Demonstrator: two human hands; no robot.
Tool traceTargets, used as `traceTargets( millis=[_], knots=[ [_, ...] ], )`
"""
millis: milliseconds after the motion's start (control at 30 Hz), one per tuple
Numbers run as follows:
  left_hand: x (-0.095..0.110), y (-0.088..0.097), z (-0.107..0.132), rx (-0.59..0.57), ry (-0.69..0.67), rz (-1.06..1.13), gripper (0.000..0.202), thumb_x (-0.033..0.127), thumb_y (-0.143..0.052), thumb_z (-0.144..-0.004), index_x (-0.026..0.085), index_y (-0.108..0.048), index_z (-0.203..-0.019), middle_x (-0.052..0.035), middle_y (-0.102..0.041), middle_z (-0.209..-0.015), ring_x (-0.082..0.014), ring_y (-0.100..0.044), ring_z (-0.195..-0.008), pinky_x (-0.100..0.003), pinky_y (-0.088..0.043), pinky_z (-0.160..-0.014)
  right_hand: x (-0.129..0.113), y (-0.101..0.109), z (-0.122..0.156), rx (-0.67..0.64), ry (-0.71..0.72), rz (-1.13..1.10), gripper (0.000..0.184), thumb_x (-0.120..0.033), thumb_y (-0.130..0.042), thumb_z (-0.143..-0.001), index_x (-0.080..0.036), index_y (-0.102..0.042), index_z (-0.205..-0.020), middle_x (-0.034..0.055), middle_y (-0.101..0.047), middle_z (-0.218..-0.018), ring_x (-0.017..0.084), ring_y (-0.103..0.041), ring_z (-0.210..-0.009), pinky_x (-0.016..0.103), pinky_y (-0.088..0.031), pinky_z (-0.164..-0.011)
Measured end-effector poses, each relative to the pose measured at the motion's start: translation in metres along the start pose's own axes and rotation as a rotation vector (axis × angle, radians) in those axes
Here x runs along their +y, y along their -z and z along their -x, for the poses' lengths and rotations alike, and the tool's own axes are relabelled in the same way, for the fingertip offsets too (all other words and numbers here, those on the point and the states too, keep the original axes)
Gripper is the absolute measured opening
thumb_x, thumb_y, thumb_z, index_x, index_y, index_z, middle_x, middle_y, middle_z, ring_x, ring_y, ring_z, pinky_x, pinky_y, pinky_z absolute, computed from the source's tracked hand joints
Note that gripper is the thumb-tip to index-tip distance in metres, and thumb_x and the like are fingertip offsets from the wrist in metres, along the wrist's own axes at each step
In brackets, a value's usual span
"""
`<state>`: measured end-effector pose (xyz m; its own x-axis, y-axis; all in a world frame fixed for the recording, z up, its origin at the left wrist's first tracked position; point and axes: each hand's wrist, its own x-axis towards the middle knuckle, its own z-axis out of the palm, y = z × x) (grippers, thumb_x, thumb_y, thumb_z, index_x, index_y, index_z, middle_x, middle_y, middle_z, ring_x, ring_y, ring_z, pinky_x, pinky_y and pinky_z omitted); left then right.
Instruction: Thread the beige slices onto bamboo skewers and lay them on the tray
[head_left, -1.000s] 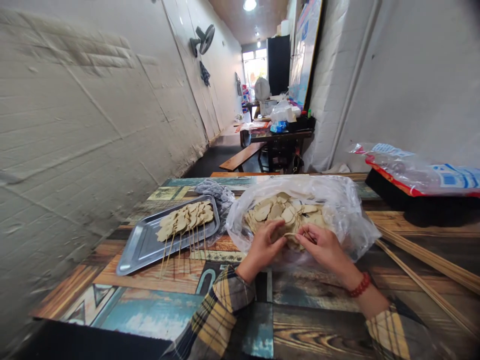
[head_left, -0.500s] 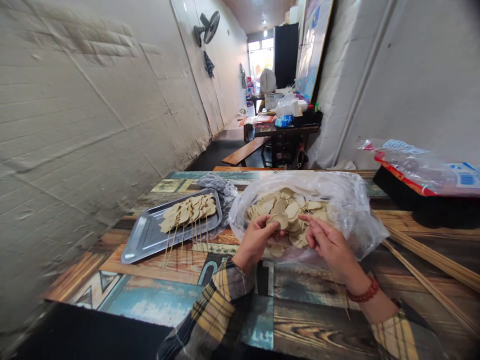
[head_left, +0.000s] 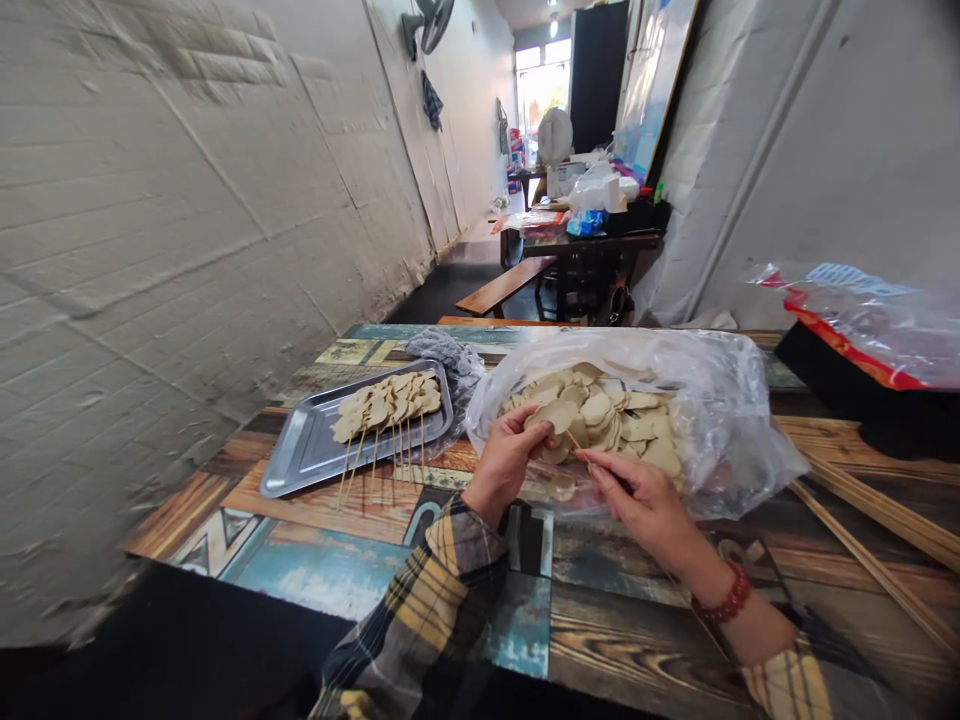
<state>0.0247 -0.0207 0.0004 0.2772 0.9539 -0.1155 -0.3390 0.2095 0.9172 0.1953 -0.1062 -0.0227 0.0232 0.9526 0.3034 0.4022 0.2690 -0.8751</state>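
Observation:
My left hand [head_left: 499,465] pinches a flat, roundish beige slice [head_left: 553,414] between thumb and fingers, over a clear plastic bag [head_left: 731,395]. Its kind I cannot make out for sure. A thin wooden skewer [head_left: 574,440] is gripped in my right hand [head_left: 645,505], with its tip at the slice's lower edge; whether it has pierced the slice I cannot tell. Many similar slices [head_left: 637,425] lie loose in the open bag. To the left, a metal tray [head_left: 304,455] bears threaded slices [head_left: 386,405], their skewer ends sticking out over the near rim.
More wooden skewers [head_left: 885,505] lie at the right side of the patterned table [head_left: 315,570]. A black container with red-edged plastic packaging [head_left: 862,330] stands behind them. Grey crumpled plastic [head_left: 446,355] lies beside the tray. Beyond are a bench [head_left: 506,287] and a cluttered table [head_left: 555,243].
My right hand has brought the skewer's tip up to the slice in my left hand. The camera view has shifted, so the surroundings appear slightly higher and further right.

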Motion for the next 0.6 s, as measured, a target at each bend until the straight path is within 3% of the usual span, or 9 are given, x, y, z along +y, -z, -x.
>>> traceTargets(
  millis=[100, 167, 600],
  knots=[
    [-0.0004, -0.0001, 0.0004, 0.002, -0.001, -0.003, 0.041, 0.035, -0.090, -0.054, 0.015, -0.073, -0.085, 0.0023, -0.064, -0.064, -0.0071, -0.053, -0.053, -0.019, -0.041, -0.054, 0.0030, -0.0014, 0.0000, 0.045, 0.073, 0.052, 0.030, -0.032, -0.055, -0.094, -0.023, -0.080, -0.108, 0.0092, -0.080, -0.102, 0.026, -0.075, -0.095, 0.041, -0.061, -0.086],
    [-0.0011, -0.0002, 0.0007, 0.010, -0.014, -0.021, 0.042, 0.036, -0.090, -0.054, 0.014, -0.072, -0.084, 0.0023, -0.064, -0.063, -0.0074, -0.053, -0.053, -0.020, -0.042, -0.055, 0.0045, -0.0026, 0.0009, 0.051, 0.109, 0.076, 0.029, -0.030, -0.055, -0.094, -0.024, -0.080, -0.108, 0.0088, -0.080, -0.107, 0.027, -0.075, -0.099, 0.043, -0.061, -0.090],
    [0.0020, -0.0060, 0.0031, 0.060, -0.101, -0.130, 0.032, 0.032, -0.082, -0.062, 0.015, -0.071, -0.085, 0.0038, -0.062, -0.057, -0.0088, -0.053, -0.051, -0.021, -0.040, -0.053, 0.0041, -0.0040, 0.0031, 0.034, 0.125, 0.159, 0.037, -0.026, -0.051, -0.094, -0.022, -0.077, -0.120, 0.0084, -0.079, -0.114, 0.027, -0.077, -0.100, 0.040, -0.064, -0.088]
  ],
)
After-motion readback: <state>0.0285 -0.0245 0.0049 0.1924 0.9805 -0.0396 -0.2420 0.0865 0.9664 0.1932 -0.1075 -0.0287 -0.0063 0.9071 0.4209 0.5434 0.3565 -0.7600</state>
